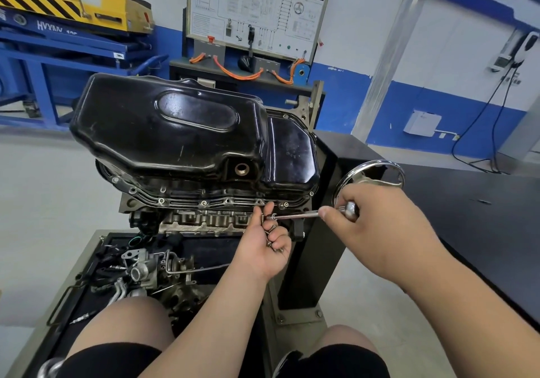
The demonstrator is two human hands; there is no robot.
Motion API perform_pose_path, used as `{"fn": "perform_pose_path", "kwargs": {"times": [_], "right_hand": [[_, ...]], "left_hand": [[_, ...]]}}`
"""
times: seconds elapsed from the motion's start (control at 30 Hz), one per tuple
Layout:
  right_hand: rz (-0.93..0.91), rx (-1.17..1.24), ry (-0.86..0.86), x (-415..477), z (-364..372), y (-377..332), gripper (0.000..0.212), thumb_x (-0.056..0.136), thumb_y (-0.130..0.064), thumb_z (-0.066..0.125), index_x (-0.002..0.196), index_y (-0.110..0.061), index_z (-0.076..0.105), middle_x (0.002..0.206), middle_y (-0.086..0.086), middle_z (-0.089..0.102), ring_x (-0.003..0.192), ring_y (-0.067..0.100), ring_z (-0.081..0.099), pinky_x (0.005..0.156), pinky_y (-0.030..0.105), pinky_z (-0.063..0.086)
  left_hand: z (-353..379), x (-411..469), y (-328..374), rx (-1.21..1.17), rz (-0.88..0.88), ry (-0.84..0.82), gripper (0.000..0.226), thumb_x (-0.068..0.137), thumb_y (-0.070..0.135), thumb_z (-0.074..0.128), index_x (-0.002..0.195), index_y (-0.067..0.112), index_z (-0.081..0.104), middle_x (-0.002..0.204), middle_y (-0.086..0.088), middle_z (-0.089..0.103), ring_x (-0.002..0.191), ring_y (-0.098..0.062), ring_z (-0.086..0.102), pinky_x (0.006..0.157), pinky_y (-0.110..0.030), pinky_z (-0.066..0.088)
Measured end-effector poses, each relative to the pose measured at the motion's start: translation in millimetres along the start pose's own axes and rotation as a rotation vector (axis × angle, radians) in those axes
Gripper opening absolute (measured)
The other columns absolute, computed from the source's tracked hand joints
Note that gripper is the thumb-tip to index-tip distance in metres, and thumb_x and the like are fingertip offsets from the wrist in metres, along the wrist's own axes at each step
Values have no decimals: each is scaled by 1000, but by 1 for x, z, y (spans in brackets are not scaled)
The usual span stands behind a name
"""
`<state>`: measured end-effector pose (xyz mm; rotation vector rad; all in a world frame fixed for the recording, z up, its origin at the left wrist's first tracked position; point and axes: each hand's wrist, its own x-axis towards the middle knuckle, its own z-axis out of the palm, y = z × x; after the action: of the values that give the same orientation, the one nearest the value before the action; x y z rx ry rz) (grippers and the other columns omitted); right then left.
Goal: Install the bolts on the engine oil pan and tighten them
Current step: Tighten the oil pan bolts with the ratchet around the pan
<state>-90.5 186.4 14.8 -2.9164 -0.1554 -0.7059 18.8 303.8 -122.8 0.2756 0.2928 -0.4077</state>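
The black engine oil pan (175, 132) sits upside down on an engine held in a stand. Its near flange (204, 202) carries a row of bolt holes, several with bolts in them. My left hand (263, 249) is just below the flange's right end. It cups several loose bolts (273, 239) in curled fingers and steadies the tip of a chrome socket driver (295, 216). My right hand (380, 231) grips the driver's handle to the right, the shaft lying level and pointing left.
A chrome handwheel (380, 167) on the black stand column (321, 246) is right behind my right hand. A tray (96, 263) with loose engine parts lies below the engine. My knees are at the bottom. A blue lift and a wiring board stand behind.
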Motion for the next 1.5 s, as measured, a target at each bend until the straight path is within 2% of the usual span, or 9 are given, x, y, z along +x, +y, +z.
{"fn": "perform_pose_path", "kwargs": {"times": [0.1, 0.23, 0.37, 0.67, 0.87, 0.97, 1.13, 1.37, 1.5], "right_hand": [[-160, -149, 105, -5, 9, -6, 29, 81, -53, 48, 67, -27, 48, 64, -11, 47, 51, 8, 41, 44, 18, 23], [-338, -197, 267, -13, 25, -8, 31, 73, -34, 77, 62, -13, 56, 61, -1, 51, 37, 21, 47, 35, 22, 30], [-384, -211, 319, -15, 35, -2, 33, 72, -29, 80, 61, -10, 54, 60, 2, 50, 35, 22, 45, 33, 22, 30], [-432, -179, 233, -6, 17, 4, 31, 69, -28, 80, 61, -12, 54, 58, -1, 51, 36, 22, 46, 30, 28, 35], [-557, -260, 159, 2, 8, 7, 29, 70, -29, 77, 63, -13, 54, 60, -1, 51, 36, 20, 45, 31, 23, 30], [-545, -286, 162, 3, 11, 3, 32, 69, -28, 81, 62, -12, 54, 60, 0, 51, 35, 21, 45, 31, 23, 29], [-457, -250, 221, -6, 24, -1, 31, 68, -29, 78, 61, -12, 54, 59, 1, 50, 32, 22, 44, 31, 25, 28], [-418, -285, 195, -5, 32, -1, 34, 65, -29, 82, 61, -12, 53, 58, 0, 49, 30, 22, 43, 34, 21, 22], [-413, -277, 154, -2, 28, -4, 35, 63, -27, 84, 60, -12, 52, 57, 0, 49, 31, 22, 44, 32, 23, 24]], "left_hand": [[1, 3, 1, -37, 30, 27, 32, 98, 43, 45, 88, 20, 64, 49, 9, 35, 34, -5, 26, 30, -15, 20], [5, 9, 7, -70, 29, 66, 36, 100, 42, 41, 81, 19, 60, 45, 9, 35, 31, -5, 26, 30, -13, 19], [5, 12, 10, -5, -20, 52, 41, 99, 44, 41, 70, 18, 53, 46, 9, 33, 31, -6, 25, 30, -15, 18], [-10, 12, 11, 206, -26, 1, 39, 93, 41, 54, 62, 19, 45, 48, 8, 33, 33, -5, 26, 30, -17, 17], [-19, 10, 23, 465, -14, 45, 28, 90, 40, 60, 79, 14, 53, 47, 9, 35, 34, -5, 25, 30, -17, 17], [-18, 10, 24, 557, 32, 65, 30, 90, 44, 59, 82, 16, 54, 48, 8, 37, 36, -6, 26, 32, -17, 17], [-6, 12, 21, 451, 107, -11, 28, 99, 39, 46, 90, 18, 63, 48, 9, 34, 34, -4, 26, 30, -17, 18], [-8, 15, 20, 387, 36, -33, 21, 100, 27, 43, 98, 19, 62, 48, 9, 33, 33, -5, 24, 31, -15, 15], [-8, 16, 19, 353, 19, -33, 20, 100, 28, 45, 91, 21, 61, 47, 9, 34, 33, -5, 25, 30, -15, 15]]}}
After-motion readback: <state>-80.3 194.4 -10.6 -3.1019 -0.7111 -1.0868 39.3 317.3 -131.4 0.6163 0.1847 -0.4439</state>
